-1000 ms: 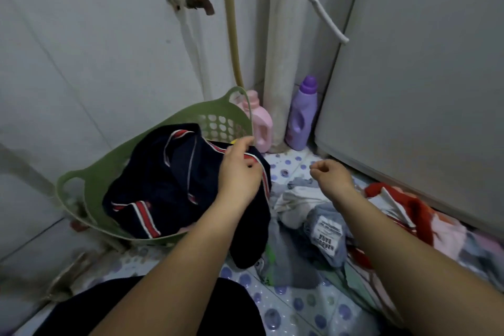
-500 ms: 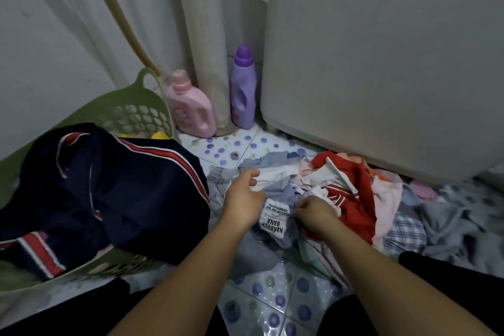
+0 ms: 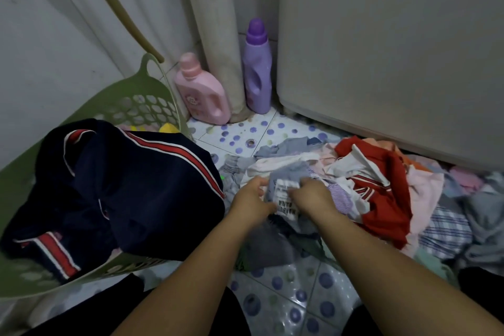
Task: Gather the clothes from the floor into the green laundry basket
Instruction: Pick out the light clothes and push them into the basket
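The green laundry basket [image 3: 128, 95] stands at the left, with a navy garment with red and white stripes [image 3: 131, 185] draped over its near rim. A heap of clothes [image 3: 376, 185] lies on the spotted floor to the right, with a red piece on top. My left hand [image 3: 252, 198] and my right hand [image 3: 312, 195] both grip a grey garment with a white printed label [image 3: 286, 184] at the heap's near left edge.
A pink bottle [image 3: 200, 90] and a purple bottle [image 3: 257, 68] stand by a pipe in the corner. A grey appliance [image 3: 395, 49] walls off the right. A tan hose [image 3: 120, 8] hangs over the basket. My dark-clothed knees are at the bottom.
My left hand let go of the navy garment at the basket and moved right. Both hands came down onto the grey labelled garment and closed on it. The view swung right.
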`<state>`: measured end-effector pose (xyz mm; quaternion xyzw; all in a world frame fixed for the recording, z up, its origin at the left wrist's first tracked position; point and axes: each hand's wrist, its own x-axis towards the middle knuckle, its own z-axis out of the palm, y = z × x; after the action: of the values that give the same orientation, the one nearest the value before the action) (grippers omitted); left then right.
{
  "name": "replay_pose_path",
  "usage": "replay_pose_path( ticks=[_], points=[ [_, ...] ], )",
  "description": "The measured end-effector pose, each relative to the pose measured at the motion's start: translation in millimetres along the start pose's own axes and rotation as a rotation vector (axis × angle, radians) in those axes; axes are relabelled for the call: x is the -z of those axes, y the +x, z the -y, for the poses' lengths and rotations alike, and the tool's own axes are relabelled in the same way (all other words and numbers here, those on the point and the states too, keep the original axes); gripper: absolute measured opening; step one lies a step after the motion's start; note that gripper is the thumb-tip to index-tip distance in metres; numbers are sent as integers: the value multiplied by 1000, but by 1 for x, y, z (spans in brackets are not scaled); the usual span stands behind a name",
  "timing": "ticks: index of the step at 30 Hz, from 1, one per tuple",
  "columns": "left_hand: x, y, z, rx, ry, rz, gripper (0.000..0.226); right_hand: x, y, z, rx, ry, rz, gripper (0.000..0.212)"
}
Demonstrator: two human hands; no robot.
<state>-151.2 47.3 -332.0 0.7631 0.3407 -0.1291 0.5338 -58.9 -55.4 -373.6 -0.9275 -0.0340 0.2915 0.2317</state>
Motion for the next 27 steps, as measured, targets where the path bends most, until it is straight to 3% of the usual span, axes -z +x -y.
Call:
replay_pose_path(
  ticks=[2,5,7,9,12,13,16,17,20,24,26,27],
  points=[
    [2,-1,0,-52,-41,28,67,20,-7,24,62,245,-17,20],
    [4,-4,-5,-57,-85,-14,122,56,-19,54,155,527,-71,24],
    [7,-8,-13,-93,-75,-87,129,79,-32,71,225,664,-94,18],
    [10,-11,-22,-166,-104,-135,125,99,-48,87,286,803,-96,9],
    [14,-21,-33,-227,-168,-125,115,125,-79,107,376,1073,-33,18],
    [15,-25,-37,-238,-203,-131,103,131,-86,113,409,1139,-14,19],
    [20,-37,-49,-284,-316,-222,33,147,-109,120,465,1228,-10,21],
    [23,-41,-52,-293,-351,-234,25,149,-112,117,475,1232,-21,20],
    [34,-53,-59,-303,-504,-214,27,149,-110,101,474,1134,-50,15],
    [58,-69,-71,-347,-714,-213,22,137,-97,68,326,924,-62,29],
    [70,-78,-76,-397,-756,-183,22,126,-90,54,289,683,-84,11],
    [76,-82,-78,-419,-778,-184,21,123,-87,49,270,521,-88,13]
  ],
)
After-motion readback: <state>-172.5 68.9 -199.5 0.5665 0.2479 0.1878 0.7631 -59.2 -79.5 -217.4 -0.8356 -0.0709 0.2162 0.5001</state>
